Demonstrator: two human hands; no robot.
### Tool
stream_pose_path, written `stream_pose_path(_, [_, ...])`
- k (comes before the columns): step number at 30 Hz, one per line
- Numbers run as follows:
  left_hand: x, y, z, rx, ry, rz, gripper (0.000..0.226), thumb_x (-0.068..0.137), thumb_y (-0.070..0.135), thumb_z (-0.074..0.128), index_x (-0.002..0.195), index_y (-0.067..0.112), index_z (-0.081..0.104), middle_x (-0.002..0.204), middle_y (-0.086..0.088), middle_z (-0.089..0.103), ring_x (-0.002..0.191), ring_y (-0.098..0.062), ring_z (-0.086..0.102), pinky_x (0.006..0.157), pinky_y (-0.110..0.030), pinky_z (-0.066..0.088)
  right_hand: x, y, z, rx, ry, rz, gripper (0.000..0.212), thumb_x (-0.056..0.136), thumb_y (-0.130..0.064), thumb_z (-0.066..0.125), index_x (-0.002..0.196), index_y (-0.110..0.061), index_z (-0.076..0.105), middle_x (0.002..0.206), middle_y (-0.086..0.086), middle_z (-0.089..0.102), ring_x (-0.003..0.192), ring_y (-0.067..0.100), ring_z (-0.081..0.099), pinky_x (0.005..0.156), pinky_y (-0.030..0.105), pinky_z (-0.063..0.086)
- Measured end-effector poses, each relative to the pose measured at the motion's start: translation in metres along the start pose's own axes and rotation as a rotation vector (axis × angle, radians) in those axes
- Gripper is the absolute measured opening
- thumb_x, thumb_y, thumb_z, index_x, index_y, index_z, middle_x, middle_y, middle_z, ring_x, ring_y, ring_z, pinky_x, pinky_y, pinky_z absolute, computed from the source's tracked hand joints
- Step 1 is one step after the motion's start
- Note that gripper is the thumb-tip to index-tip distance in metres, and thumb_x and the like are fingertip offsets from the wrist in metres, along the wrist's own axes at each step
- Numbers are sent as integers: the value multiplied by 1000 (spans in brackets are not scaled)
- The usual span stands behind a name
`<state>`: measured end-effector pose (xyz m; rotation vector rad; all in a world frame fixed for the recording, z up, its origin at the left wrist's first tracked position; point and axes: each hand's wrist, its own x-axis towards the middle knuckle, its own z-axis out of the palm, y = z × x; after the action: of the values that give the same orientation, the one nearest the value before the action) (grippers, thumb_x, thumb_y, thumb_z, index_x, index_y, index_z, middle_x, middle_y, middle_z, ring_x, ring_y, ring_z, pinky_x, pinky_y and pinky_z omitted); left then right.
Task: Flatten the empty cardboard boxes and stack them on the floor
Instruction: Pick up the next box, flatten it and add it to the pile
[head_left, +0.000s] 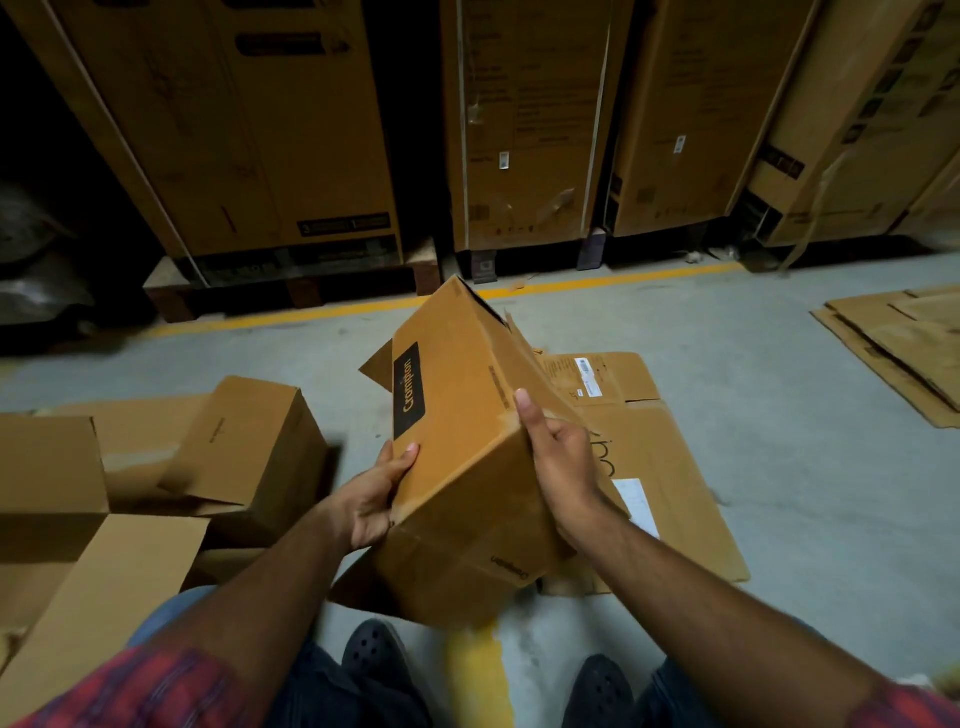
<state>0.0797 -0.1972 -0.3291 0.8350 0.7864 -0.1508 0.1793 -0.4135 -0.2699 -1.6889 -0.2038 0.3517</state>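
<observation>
I hold a brown cardboard box (462, 436) with a black label, tilted in the air above the floor, its far flaps open. My left hand (371, 499) grips its left lower edge, thumb on top. My right hand (558, 457) grips its right side, thumb along the top edge. Under and right of the box, flattened cardboard (670, 467) lies on the grey floor. Several unflattened boxes (249, 452) sit at the left, one with its flaps open (104, 566).
Tall cartons (291, 130) on pallets line the back behind a yellow floor line (322, 312). More flattened sheets (898, 343) lie at the right edge. My dark shoes (374, 649) stand at the bottom, beside a yellow stripe.
</observation>
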Motion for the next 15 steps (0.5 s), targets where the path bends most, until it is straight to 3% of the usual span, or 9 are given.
stream_pose_path(2, [2,-4,6,-16,-13,27,47,105,31,59,143,47,38,142,-17,57,120,-39,62,76,-57,64,-3,0,6,31,136,99,70,82,-76,69,50,-22,37,45,-8,35,47,14,34,56,29,34])
stream_pose_path(6, [13,-18,7,-101,-35,51,53,105,24,59,148,47,39,149,-17,55,134,-42,58,86,-66,56,1,6,3,168,244,248,59,93,-43,77,54,-19,40,39,-13,34,44,13,33,53,25,33])
stream_pose_path(10, [21,-36,10,-250,25,-29,51,107,53,44,150,25,45,133,-22,68,111,-39,73,84,-61,62,3,11,6,218,298,193,59,94,-30,79,49,-20,42,38,-14,34,36,5,28,51,25,31])
stream_pose_path(13, [34,-55,7,-285,58,-126,83,102,75,24,133,7,60,111,-27,75,88,-41,77,75,-62,63,1,10,12,208,353,81,63,92,-28,81,43,-21,42,41,-12,33,40,5,28,46,22,32])
stream_pose_path(15, [44,-68,5,-238,59,-185,96,97,82,21,124,0,64,108,-31,74,82,-42,76,77,-59,63,2,8,11,211,378,24,67,91,-27,83,41,-21,39,44,-10,30,43,7,26,44,20,30])
